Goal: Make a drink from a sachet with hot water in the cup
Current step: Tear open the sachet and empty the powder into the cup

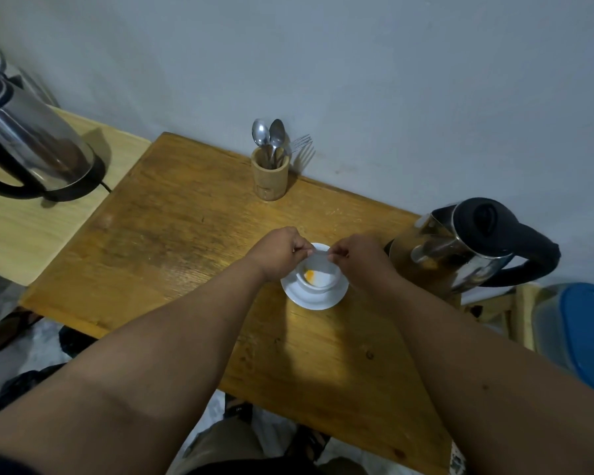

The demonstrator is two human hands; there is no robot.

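A white cup [318, 281] stands on a white saucer [314, 301] in the middle of the wooden table [172, 241]. Orange powder lies inside the cup. Directly above the cup, my left hand [282, 253] and my right hand [359, 258] pinch the two ends of a small pale sachet [320, 257], which looks blurred. A steel kettle with a black lid and handle [474, 245] stands just right of my right hand.
A wooden holder [270, 176] with spoons and a fork stands at the table's back edge by the wall. A second steel kettle [31, 145] sits on a lighter side table at the left. A blue-lidded container [576, 337] is at the right.
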